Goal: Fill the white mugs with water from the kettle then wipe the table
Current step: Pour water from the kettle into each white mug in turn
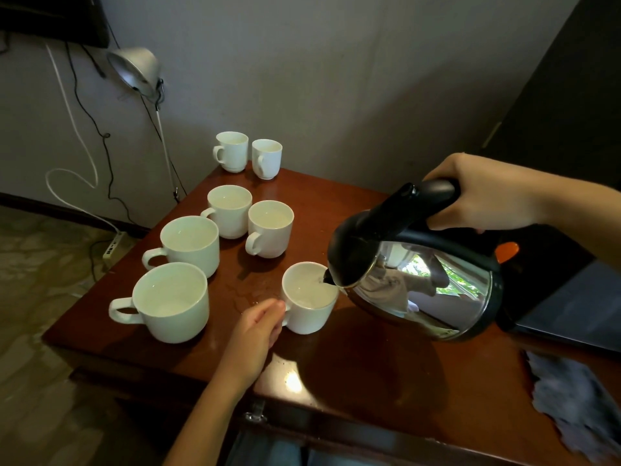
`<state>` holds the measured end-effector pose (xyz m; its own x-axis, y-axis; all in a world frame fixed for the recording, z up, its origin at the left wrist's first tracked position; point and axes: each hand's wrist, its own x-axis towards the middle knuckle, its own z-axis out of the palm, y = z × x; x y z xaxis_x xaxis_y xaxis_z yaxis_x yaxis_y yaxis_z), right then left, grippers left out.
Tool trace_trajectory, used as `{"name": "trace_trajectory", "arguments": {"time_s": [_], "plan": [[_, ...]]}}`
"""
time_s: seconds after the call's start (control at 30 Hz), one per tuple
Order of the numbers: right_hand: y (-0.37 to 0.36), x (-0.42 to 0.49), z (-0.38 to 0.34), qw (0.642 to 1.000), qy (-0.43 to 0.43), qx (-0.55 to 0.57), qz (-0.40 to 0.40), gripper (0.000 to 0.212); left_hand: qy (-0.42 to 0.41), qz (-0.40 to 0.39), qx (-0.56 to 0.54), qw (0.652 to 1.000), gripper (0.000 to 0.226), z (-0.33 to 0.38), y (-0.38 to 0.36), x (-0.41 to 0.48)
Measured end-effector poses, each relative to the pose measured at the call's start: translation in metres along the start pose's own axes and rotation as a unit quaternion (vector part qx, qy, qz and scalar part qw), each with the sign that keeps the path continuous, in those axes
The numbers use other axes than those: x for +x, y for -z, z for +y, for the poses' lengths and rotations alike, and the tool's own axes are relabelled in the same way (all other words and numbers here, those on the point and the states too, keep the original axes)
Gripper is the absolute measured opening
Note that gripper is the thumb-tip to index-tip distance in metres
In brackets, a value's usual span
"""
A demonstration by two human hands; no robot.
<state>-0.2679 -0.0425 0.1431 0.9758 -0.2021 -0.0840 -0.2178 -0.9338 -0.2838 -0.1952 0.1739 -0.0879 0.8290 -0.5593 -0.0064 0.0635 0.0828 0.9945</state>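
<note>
A steel kettle with a black lid and handle is tilted to the left, its spout over the near white mug. My right hand grips the kettle's handle. My left hand holds that mug by its handle on the brown table. Water shows inside the mug. Several other white mugs stand to the left and behind: a large one, another, two mid-sized mugs and two at the far edge.
Spilled water lies on the table left of the near mug. A grey cloth rests at the right near edge. A dark flat device sits behind the kettle. A lamp and cables hang at the wall.
</note>
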Motion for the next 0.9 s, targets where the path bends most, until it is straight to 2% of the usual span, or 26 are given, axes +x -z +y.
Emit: {"name": "trace_trajectory", "arguments": {"time_s": [0.9], "plan": [[0.0, 0.0, -0.001, 1.0, -0.017, 0.017, -0.014, 0.006, 0.014, -0.001, 0.049, 0.999, 0.036, -0.014, 0.008, 0.006]]}}
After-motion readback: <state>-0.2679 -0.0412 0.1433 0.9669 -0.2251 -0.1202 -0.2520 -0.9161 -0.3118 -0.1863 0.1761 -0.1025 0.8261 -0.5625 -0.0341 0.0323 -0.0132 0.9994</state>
